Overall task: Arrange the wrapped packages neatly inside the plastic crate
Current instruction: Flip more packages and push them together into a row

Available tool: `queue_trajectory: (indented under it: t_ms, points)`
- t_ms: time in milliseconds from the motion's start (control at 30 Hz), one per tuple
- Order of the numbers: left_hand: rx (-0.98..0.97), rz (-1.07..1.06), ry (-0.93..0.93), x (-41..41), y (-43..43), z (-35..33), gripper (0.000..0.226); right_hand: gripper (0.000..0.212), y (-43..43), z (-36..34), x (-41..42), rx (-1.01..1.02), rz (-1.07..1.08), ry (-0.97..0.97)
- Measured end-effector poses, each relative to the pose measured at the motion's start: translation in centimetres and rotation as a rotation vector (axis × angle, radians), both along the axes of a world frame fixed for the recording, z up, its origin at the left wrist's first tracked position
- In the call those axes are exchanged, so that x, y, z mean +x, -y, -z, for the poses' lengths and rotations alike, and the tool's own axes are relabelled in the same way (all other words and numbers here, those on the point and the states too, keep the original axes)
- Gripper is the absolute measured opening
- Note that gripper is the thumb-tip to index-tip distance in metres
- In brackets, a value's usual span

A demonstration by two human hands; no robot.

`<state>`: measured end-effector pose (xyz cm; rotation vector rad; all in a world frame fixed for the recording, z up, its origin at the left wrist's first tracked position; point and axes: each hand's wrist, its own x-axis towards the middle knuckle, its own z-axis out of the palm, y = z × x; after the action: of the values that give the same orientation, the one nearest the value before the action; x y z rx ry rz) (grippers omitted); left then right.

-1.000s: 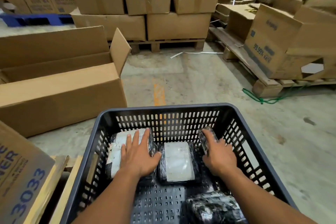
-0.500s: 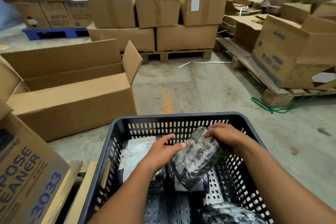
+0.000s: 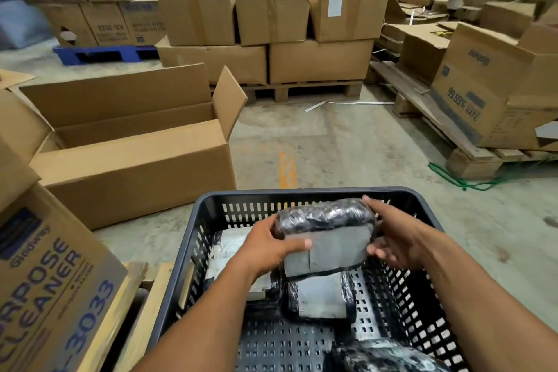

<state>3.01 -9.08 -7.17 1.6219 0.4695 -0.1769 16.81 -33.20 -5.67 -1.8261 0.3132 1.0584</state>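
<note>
A dark grey slotted plastic crate [image 3: 305,194] stands in front of me. Above its far half I hold a black-wrapped package with a grey label [image 3: 327,235]. My left hand [image 3: 268,246] grips its left end and my right hand [image 3: 392,238] grips its right end. On the crate floor below lies a second package [image 3: 321,296] with its label up. A third package [image 3: 229,254] lies at the far left, partly hidden by my left arm. Another black-wrapped package [image 3: 383,355] sits at the near right corner.
An open cardboard box [image 3: 129,157] stands on the floor to the left. A printed cleaner carton [image 3: 51,287] is at the near left. Stacked cartons on a wooden pallet [image 3: 302,90] stand ahead, and more cartons on a pallet [image 3: 471,157] are on the right.
Both hands have lifted the package from the crate's far right and turned it flat, label toward me. One second ago my left hand was pressing on the left package.
</note>
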Motion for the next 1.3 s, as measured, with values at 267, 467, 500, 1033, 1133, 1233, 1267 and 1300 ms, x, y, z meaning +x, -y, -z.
queue_trajectory:
  t_ms: [267, 467, 500, 1033, 1133, 1233, 1267, 1300]
  points:
    - [-0.14, -0.128, 0.027, 0.0, -0.4, -0.6, 0.062, 0.066, -2.9, -3.3, 0.1, 0.251, -0.253, 0.564]
    - [-0.172, -0.261, -0.021, 0.1, -1.0, -1.0, 0.07, 0.054, -2.3, -0.5, -0.3, 0.457, -0.142, 0.406]
    - [-0.176, -0.251, -0.05, 0.1, -1.3, -0.9, 0.067, 0.054, -2.0, 0.3, -0.5, 0.49, -0.104, 0.35]
    - [0.553, -0.231, -0.016, -0.4, -1.1, 1.4, 0.063, 0.082, -0.2, 4.7, -1.7, 0.379, -0.019, 0.249]
    - [0.912, -0.026, -0.124, -2.4, -1.9, 4.0, 0.073, 0.082, 0.7, 7.0, -2.5, 0.304, 0.059, 0.222]
    - [1.016, 0.136, -0.241, -3.3, -2.6, 6.0, 0.079, 0.087, 0.8, 9.0, -3.4, 0.252, 0.139, 0.209]
    - [1.037, 0.164, -0.247, -3.3, -2.8, 6.4, 0.079, 0.088, 0.6, 9.5, -3.6, 0.242, 0.162, 0.212]
    - [1.053, 0.18, -0.242, -3.3, -3.0, 6.7, 0.079, 0.086, 0.3, 10.1, -3.7, 0.243, 0.19, 0.209]
